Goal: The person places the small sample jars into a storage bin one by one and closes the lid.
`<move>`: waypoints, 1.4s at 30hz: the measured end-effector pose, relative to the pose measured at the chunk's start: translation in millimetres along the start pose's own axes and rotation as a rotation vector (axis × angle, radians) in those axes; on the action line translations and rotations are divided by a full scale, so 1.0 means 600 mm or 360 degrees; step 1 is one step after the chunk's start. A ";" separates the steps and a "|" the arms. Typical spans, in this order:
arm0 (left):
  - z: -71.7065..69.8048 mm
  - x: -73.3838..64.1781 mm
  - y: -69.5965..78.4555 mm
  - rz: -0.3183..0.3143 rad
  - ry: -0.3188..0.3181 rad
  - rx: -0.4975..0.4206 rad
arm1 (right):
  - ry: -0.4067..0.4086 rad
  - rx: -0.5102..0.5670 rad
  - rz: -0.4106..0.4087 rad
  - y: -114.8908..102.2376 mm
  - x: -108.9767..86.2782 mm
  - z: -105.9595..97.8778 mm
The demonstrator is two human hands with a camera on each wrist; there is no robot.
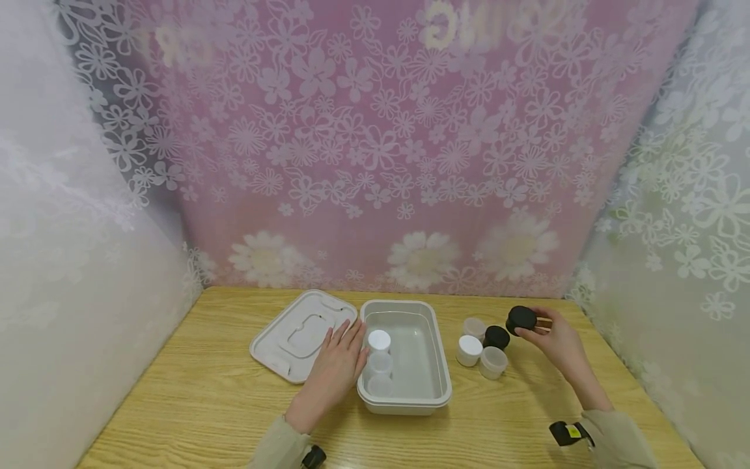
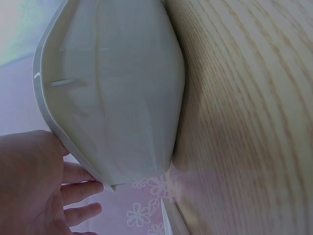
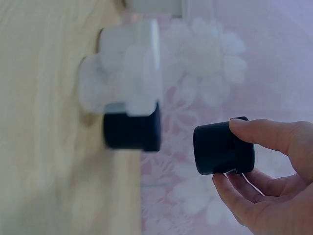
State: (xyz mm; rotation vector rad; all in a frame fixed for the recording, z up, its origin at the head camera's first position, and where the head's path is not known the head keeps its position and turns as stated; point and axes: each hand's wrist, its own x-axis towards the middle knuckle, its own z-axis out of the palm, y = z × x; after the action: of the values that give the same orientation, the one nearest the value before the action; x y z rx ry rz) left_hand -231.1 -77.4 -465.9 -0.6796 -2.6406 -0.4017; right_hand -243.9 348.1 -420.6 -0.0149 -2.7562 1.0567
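My right hand (image 1: 560,345) holds a small black jar (image 3: 222,147) by its lid, thumb on one side and fingers on the other, raised above the table. Below and left of it stand another black jar (image 1: 497,337), a white-lidded jar (image 1: 469,350) and two translucent jars, the nearer translucent jar (image 1: 493,363) being in front. Straight fingers of my left hand (image 1: 335,368) rest against the left rim of a pale plastic tub (image 1: 442,355). Inside the tub, along its left wall, are a white-lidded jar (image 1: 379,341) and two translucent jars (image 1: 381,363) in a row.
Left of the tub, a flat white lid (image 1: 281,342) lies on the wooden table (image 1: 193,391), partly behind my left hand. A pink flowered curtain (image 1: 375,163) hangs along the table's back edge, with pale flowered panels on both sides.
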 end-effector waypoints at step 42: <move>0.002 -0.001 -0.002 0.0007 0.0013 0.0029 | -0.0257 0.0332 -0.0426 -0.199 0.062 0.168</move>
State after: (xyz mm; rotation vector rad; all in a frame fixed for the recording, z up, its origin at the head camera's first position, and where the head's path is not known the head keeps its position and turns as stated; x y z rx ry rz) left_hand -231.4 -78.1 -467.4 -0.6764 -2.6312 -0.3783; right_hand -291.8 195.4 -408.4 0.4742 -2.6673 1.3093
